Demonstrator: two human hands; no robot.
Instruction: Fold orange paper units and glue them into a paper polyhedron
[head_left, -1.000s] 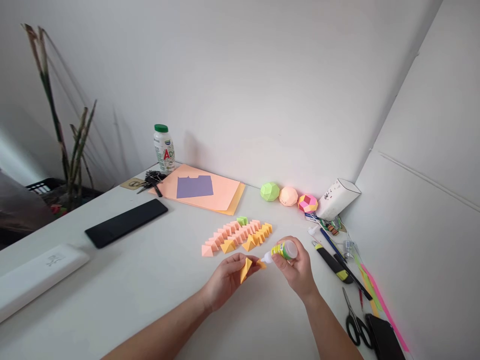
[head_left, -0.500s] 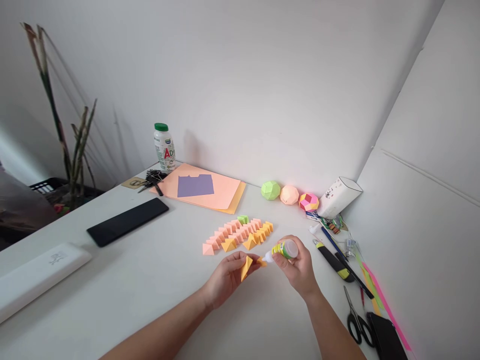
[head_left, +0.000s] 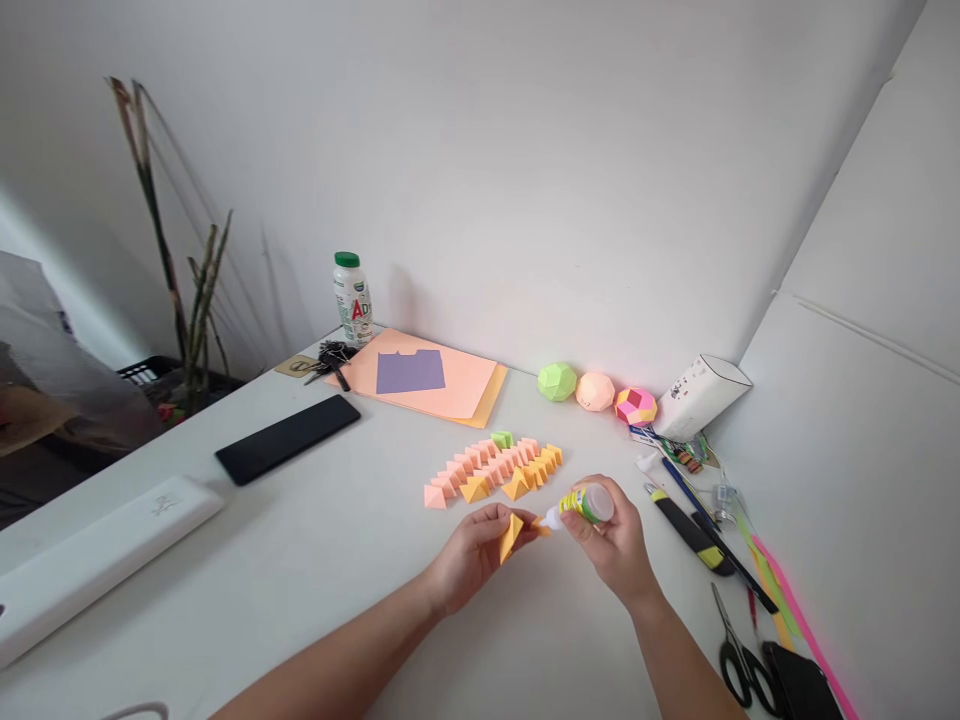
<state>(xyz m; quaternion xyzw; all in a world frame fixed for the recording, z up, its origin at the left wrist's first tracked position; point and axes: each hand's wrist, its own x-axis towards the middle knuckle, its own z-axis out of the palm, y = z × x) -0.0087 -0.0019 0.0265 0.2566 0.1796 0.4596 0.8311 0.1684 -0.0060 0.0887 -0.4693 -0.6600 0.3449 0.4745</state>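
My left hand [head_left: 474,553] is closed on a folded orange paper piece [head_left: 511,538], held up above the white table. A small orange flap of it shows beyond the fingertips. My right hand [head_left: 619,545] is wrapped round a glue bottle [head_left: 585,503], tilted so that its white nozzle points left at that flap. Whether the nozzle touches the paper I cannot tell. Just behind both hands stand rows of folded paper pieces: pink ones [head_left: 459,468], orange ones [head_left: 540,467] and a few green ones [head_left: 502,439].
Three paper balls [head_left: 556,382] sit along the wall. Pink and orange sheets [head_left: 450,398] carry a purple scrap [head_left: 411,371]. Right lie a utility knife [head_left: 688,530], scissors [head_left: 739,655] and a black phone [head_left: 802,685]. Left are a black slab [head_left: 289,440], a white device [head_left: 112,560] and a bottle [head_left: 353,300].
The whole view has shifted, so everything appears farther right. Both hands keep their hold, with the nozzle still at the orange paper.
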